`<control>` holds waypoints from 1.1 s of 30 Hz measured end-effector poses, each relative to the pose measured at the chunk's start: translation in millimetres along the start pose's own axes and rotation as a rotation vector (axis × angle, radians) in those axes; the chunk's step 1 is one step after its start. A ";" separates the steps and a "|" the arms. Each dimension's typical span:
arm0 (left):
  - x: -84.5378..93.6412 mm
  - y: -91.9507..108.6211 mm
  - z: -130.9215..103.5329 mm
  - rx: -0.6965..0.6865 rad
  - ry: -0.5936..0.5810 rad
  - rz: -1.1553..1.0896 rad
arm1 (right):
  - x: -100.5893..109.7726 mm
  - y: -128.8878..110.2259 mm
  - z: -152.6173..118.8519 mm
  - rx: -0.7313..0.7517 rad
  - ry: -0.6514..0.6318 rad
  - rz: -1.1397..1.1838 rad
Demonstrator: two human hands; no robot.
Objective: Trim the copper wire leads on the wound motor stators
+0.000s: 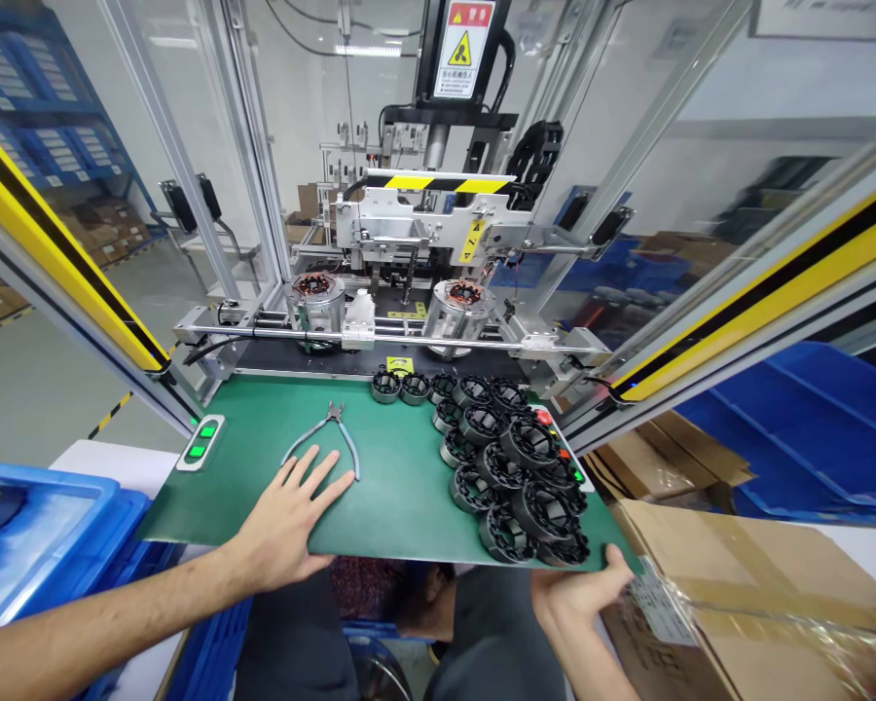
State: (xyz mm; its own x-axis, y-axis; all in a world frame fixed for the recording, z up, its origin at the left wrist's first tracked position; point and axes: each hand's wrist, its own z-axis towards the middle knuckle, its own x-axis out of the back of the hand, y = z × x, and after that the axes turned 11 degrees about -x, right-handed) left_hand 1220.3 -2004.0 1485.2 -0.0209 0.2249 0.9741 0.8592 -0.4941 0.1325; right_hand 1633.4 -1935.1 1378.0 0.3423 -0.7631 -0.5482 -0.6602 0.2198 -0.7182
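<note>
My left hand [286, 521] lies flat on the green work table [401, 467], fingers spread and holding nothing. Just beyond its fingertips are cutting pliers [349, 443] with grey-blue handles, jaws pointing away and handles apart. At the near right edge of the table, my right hand [580, 592] has its thumb over the rim and its palm below; its other fingers are hidden under the tabletop. Several black ring-shaped stator cores [529, 441] stand close by it, some stacked, with a row of smaller ones [386, 387] running along the back.
Behind the table, a machine holds two copper-wound stators in metal fixtures [458, 321] behind a rail [438, 341]. Green-lit buttons [201, 443] sit at the left. Yellow-black posts [65, 243] flank the station. Blue bins [51, 555] stand left, a cardboard box [766, 574] right.
</note>
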 end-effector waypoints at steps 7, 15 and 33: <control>-1.9 -1.9 0.8 -0.007 0.012 0.017 | 3.3 1.0 2.4 -0.010 -0.005 0.007; -2.3 -1.7 1.2 -0.006 0.015 0.009 | 6.0 2.5 4.6 -0.006 -0.014 0.012; -0.7 -0.8 0.7 0.001 -0.004 0.003 | 4.8 2.2 6.3 0.016 0.001 0.027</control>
State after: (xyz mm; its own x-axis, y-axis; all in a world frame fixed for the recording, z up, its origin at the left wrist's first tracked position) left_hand 1219.9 -2003.2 1484.3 -0.0162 0.2264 0.9739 0.8600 -0.4937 0.1291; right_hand 1637.8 -1934.5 1371.1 0.3234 -0.7575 -0.5671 -0.6584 0.2504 -0.7098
